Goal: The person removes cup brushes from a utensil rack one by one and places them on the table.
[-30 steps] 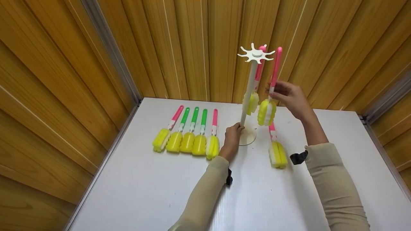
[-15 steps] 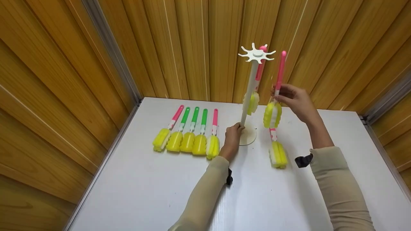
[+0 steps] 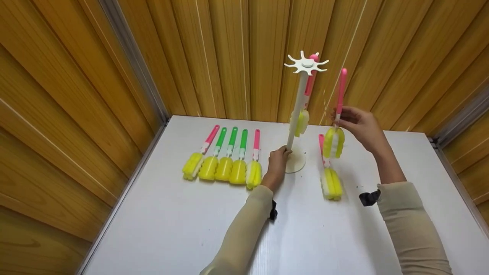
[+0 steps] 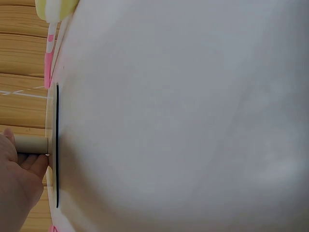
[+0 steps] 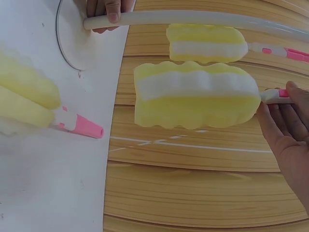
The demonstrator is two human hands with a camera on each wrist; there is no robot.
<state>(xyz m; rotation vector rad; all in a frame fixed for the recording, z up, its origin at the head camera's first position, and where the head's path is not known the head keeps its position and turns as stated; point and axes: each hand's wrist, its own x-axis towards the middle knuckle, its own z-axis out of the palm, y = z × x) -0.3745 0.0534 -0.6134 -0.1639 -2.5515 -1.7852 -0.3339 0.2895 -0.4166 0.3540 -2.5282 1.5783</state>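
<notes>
In the head view my left hand (image 3: pixel 276 164) grips the white stand's pole (image 3: pixel 299 110) just above its round base (image 3: pixel 296 163). The left wrist view shows the fingers curled round that pole (image 4: pixel 33 144). My right hand (image 3: pixel 363 124) pinches a pink-handled sponge brush (image 3: pixel 334 143) at its neck, handle up, in the air right of the stand. Its yellow-and-white sponge head (image 5: pixel 198 94) fills the middle of the right wrist view. Another pink-handled sponge brush (image 3: pixel 303 123) hangs from the stand's star-shaped hook top (image 3: pixel 306 65), partly behind the pole.
A pink-handled brush (image 3: pixel 331 184) lies on the white table (image 3: pixel 164 229) below the held one. Left of the stand lies a row of several sponge brushes (image 3: pixel 223 169) with pink and green handles. Wood-patterned walls (image 3: pixel 221 57) enclose the table's back and sides.
My right hand has moved right and down with the brush, away from the stand's hooks. More of the handle of the brush lying below shows now. My left hand keeps its grip.
</notes>
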